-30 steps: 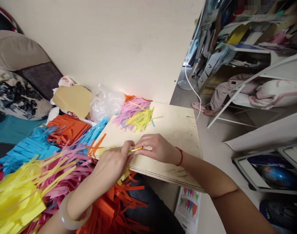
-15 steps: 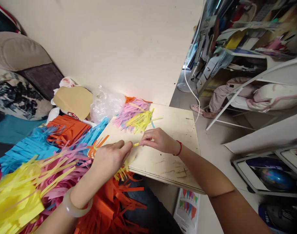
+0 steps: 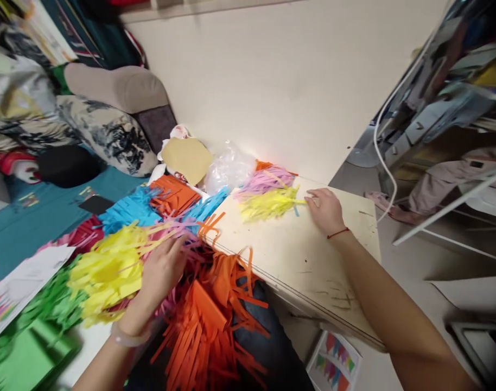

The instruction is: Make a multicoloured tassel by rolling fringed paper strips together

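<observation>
Tassels (image 3: 268,206) on board (image 3: 288,255), panel (image 3: 256,81) behind, paper fringes (image 3: 109,266) left.

Left hand (image 3: 164,266): loosely curled, blurred | left forearm (image 3: 104,365): behind that hand | right hand (image 3: 326,210): forward and right of left hand, bent into a pinch | right forearm (image 3: 380,293): slanting back-right from it

Left wrist (image 3: 139,313) wears a pale bangle (image 3: 128,340), right wrist (image 3: 332,226) a thin red cord (image 3: 338,233).

Cream panel (image 3: 264,92) between teal-covered seat (image 3: 12,233) and cluttered shelving (image 3: 488,76) over grey floor (image 3: 400,260).
</observation>
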The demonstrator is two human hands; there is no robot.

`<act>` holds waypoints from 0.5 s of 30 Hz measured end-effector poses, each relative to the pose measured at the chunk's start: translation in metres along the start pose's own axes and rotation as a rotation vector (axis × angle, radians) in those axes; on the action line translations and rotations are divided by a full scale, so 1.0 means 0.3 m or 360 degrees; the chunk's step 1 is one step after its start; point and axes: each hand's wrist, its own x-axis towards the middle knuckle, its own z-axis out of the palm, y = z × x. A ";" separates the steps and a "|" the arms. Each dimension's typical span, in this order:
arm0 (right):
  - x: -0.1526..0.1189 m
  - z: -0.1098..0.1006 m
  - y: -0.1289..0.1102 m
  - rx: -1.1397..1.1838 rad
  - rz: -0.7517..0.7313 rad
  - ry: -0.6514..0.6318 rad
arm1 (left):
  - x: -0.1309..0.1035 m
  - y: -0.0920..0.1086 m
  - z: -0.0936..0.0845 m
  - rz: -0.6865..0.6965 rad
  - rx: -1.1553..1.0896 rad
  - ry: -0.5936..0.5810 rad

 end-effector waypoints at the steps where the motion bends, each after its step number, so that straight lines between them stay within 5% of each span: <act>1: -0.004 0.006 -0.004 -0.0052 -0.0062 0.0033 | -0.059 -0.051 -0.024 -0.0091 0.0016 0.0109; 5: -0.053 0.053 -0.093 0.0056 -0.0498 -0.0186 | -0.228 -0.202 -0.120 -0.0198 0.0184 0.0349; 9: -0.089 0.117 -0.158 0.0116 -0.0712 -0.0454 | -0.279 -0.239 -0.112 0.0029 0.0152 -0.0054; 15: -0.095 0.093 -0.128 0.0021 -0.0682 -0.0432 | -0.279 -0.309 -0.006 -0.0136 0.0204 -0.0438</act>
